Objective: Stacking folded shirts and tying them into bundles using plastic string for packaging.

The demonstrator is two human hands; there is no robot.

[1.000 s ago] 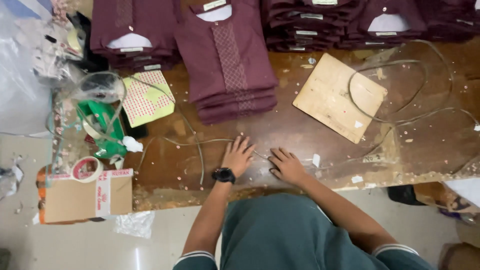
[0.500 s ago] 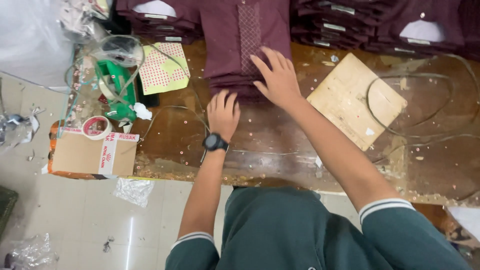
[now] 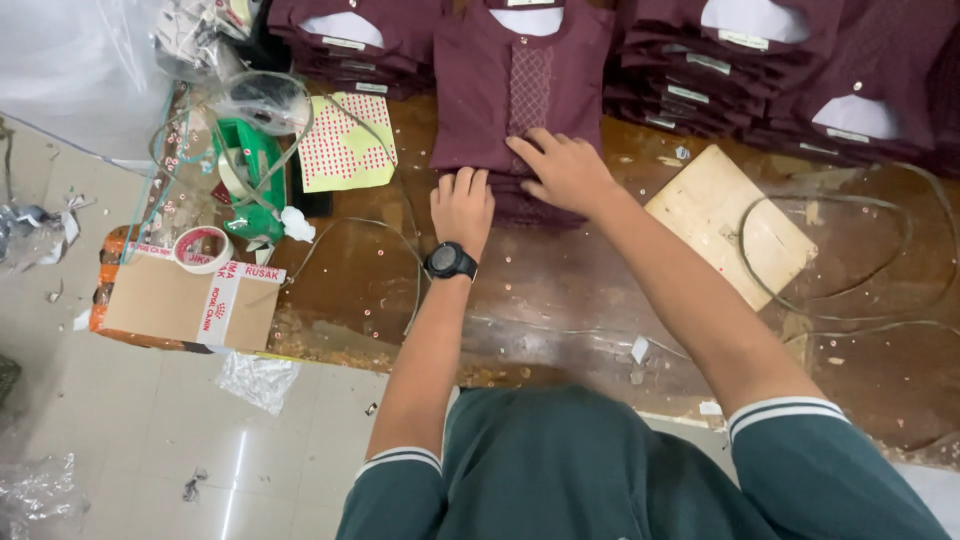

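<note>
Both hands have slid further onto the stack of folded maroon shirts [image 3: 520, 110] on the worktop [image 3: 600, 290]. Left hand [image 3: 462, 205] rests flat at its near edge, grip released; right hand [image 3: 562, 170] presses the top, fingers spread.

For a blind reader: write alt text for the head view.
Seen from above, a person's left hand and right hand rest on a stack of folded maroon shirts on a worn wooden table. A wooden board lies right of them; a green tape dispenser and cardboard box lie left.
</note>
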